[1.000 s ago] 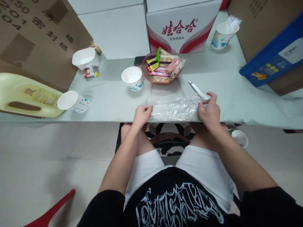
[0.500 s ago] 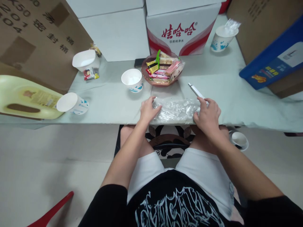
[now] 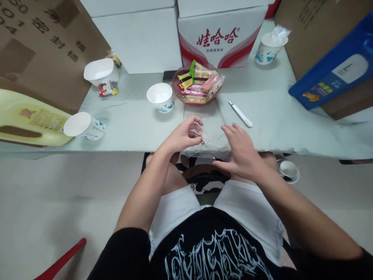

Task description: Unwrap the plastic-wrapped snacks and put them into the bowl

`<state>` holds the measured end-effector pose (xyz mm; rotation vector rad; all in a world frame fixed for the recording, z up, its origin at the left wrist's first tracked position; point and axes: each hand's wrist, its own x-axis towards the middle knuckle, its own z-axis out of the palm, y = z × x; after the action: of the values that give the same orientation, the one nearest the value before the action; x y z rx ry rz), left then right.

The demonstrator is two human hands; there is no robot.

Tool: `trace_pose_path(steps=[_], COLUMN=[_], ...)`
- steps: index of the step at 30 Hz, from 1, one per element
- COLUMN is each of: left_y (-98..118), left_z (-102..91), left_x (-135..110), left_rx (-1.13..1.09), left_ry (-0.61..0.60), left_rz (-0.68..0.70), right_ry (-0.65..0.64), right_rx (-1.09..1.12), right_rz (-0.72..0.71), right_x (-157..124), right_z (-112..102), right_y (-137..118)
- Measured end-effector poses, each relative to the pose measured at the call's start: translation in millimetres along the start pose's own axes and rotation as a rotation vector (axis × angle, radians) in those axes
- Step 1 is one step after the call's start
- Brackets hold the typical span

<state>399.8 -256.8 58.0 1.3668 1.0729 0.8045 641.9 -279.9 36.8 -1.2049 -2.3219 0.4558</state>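
Crumpled clear plastic film [image 3: 214,151] hangs at the table's front edge between my hands, partly below the edge and hard to make out. My left hand [image 3: 186,134] is left of it, fingers curled and thumb tip near the index finger, with a bit of the film at the pinch. On the right, my right hand [image 3: 240,149] is open, fingers and thumb apart over the edge, slightly blurred. Beyond it on the table lies a slim white tool [image 3: 240,114], perhaps a utility knife.
A bowl [image 3: 177,91] of wrapped snacks sits in the middle, beside a paper cup [image 3: 161,98]. Other paper cups [image 3: 84,126] stand left and right. Yellow [image 3: 32,120] and blue [image 3: 335,74] jugs flank the table. Boxes [image 3: 218,42] line the back.
The plastic film has slid off the tabletop toward my lap. My left hand has curled in to the right; my right hand has moved left, away from the white tool, and opened.
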Motion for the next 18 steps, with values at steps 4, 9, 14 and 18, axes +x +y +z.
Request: trace_pose_path(steps=[4, 9, 14, 18], left_y=[34.4, 21.5, -46.2, -72.3], left_z=[-5.9, -36.2, -7.9, 20.8], left_x=[-13.1, -22.9, -27.1, -24.0], left_rx=[0.063, -0.094, -0.444, -0.364], left_ry=[-0.039, 0.351, 0.189, 0.176], left_rz=[-0.030, 0.001, -0.210, -0.373], right_ry=[-0.265, -0.499, -0.317, -0.243], right_rx=[0.186, 0.682, 0.927, 0.931], right_rz=[0.102, 0.242, 0.536, 0.575], right_x=[39.1, 48.2, 40.5, 32.5], right_z=[4.4, 7.5, 27.3, 43.6], right_y=[5.3, 9.3, 5.7, 13.4])
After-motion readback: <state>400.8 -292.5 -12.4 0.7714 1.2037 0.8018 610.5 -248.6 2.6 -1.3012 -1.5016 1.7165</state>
